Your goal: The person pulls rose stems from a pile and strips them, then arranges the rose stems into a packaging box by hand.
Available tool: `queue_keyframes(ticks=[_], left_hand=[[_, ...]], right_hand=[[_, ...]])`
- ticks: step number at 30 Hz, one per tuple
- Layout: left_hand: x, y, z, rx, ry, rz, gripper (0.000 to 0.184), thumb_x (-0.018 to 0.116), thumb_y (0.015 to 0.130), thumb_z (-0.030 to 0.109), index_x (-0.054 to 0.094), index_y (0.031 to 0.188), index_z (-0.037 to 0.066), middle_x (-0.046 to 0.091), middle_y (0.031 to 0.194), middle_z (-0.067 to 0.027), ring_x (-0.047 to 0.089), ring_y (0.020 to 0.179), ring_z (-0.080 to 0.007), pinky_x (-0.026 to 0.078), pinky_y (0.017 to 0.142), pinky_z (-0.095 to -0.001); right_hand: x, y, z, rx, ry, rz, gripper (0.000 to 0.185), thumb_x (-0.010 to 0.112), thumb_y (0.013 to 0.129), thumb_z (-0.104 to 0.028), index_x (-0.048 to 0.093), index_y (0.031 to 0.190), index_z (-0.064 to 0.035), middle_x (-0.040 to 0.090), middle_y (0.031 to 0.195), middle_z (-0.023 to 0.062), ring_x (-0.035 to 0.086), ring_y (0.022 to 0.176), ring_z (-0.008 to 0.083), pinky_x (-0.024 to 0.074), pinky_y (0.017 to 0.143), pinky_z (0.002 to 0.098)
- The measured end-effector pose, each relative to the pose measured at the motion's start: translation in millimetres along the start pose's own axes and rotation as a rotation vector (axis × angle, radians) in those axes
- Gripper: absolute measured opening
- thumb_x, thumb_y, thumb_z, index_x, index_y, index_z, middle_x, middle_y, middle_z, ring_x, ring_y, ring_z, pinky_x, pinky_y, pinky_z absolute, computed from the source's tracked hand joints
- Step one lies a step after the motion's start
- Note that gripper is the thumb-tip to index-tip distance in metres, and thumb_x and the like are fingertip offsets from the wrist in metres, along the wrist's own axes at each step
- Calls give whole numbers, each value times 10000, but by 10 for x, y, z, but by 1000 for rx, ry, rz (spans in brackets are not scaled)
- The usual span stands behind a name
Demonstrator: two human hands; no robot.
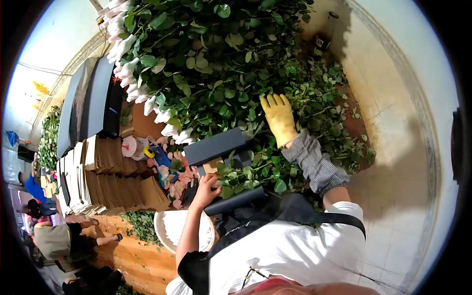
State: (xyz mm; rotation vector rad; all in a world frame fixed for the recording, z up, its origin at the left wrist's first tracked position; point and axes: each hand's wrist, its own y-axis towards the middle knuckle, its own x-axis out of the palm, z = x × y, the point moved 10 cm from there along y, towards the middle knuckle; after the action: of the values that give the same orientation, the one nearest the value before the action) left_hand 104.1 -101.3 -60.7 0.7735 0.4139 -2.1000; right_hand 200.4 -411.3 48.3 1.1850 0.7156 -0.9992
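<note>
My right hand, in a yellow glove with a grey striped sleeve, is stretched out over a big heap of leafy flower stems. Its fingers lie extended against the leaves. My left hand is bare and curled beside a small brown cardboard piece and some leafy stems. What its fingers close on is hidden. A dark padded block lies just beyond the left hand, and a dark roll-like bar is near my apron. Pale wrapped flower heads line the heap's left side.
Stacks of brown cardboard sheets stand at the left, near pink petals and a yellow tape roll. A white-lined basket is below on the wooden floor. Other people are at far left. A wall bounds the right.
</note>
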Motion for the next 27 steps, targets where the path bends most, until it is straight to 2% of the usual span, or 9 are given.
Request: queue_keyframes(ticks=[1, 4, 8, 11, 14, 18, 20, 25, 27], left_hand=[[-13, 13, 12, -11, 11, 0, 385, 724, 804, 105, 679, 1186, 80, 591, 1145, -133, 547, 1091, -353, 437, 975, -426], [49, -4, 17, -16, 21, -26, 384, 717, 824, 80, 668, 1204, 75, 586, 1171, -127, 542, 1109, -344, 444, 982, -414], [36, -7, -21, -16, 30, -18, 389, 712, 840, 54, 660, 1224, 75, 583, 1196, -123, 543, 1123, -339, 455, 984, -405], [55, -35, -116, -5, 34, 18, 396, 720, 815, 128, 656, 1200, 62, 586, 1167, -157, 537, 1095, -389, 433, 969, -448], [65, -44, -123, 34, 46, 45, 394, 722, 824, 148, 654, 1204, 68, 581, 1159, -164, 539, 1098, -395, 444, 950, -459], [52, -29, -73, 12, 45, 12, 393, 732, 820, 160, 670, 1203, 98, 591, 1155, -147, 561, 1090, -374, 454, 942, -453], [10, -25, -2, 11, 37, 27, 381, 737, 814, 156, 681, 1188, 110, 612, 1141, -142, 569, 1084, -367, 460, 950, -455], [57, -37, -118, 18, 35, 58, 365, 750, 812, 155, 685, 1165, 87, 620, 1139, -137, 577, 1073, -370, 471, 939, -460], [19, -34, -23, 24, 21, 59, 357, 746, 820, 152, 688, 1166, 89, 615, 1132, -134, 578, 1073, -359, 466, 938, -447]], right_hand=[[454, -34, 24, 11, 70, -118, 414, 590, 896, -196, 619, 1301, -113, 649, 1269, 75, 563, 1220, 259, 374, 1113, 406], [1948, -332, 280, 120, 406, -442, 483, 615, 896, -133, 575, 1377, -121, 625, 1326, 133, 585, 1209, 322, 434, 1073, 419], [1914, -209, 299, 9, 331, -397, 528, 638, 885, -133, 548, 1405, -123, 639, 1267, 157, 602, 1160, 356, 477, 1013, 448], [1338, -63, 256, -54, 267, -773, 529, 632, 920, -195, 508, 1424, -94, 641, 1282, 140, 633, 1139, 315, 523, 958, 453], [664, 212, 268, -78, 349, -655, 507, 621, 951, -268, 517, 1406, -71, 649, 1251, 170, 632, 1123, 334, 512, 973, 457], [-200, 821, 189, -227, 949, -119, 487, 632, 966, -227, 517, 1426, -116, 649, 1242, 177, 633, 1089, 344, 516, 962, 446], [-725, 1247, 179, -260, 769, 77, 472, 648, 959, -211, 530, 1405, -108, 650, 1239, 166, 640, 1045, 320, 524, 942, 439], [-1922, 2029, 2, -390, 842, 558, 293, 674, 920, -177, 652, 1196, -80, 720, 1051, 110, 663, 959, 303, 534, 883, 425], [-1556, 2441, -130, -219, 570, 282, 266, 639, 918, -151, 661, 1171, -69, 718, 1040, 104, 661, 982, 306, 517, 895, 439]])
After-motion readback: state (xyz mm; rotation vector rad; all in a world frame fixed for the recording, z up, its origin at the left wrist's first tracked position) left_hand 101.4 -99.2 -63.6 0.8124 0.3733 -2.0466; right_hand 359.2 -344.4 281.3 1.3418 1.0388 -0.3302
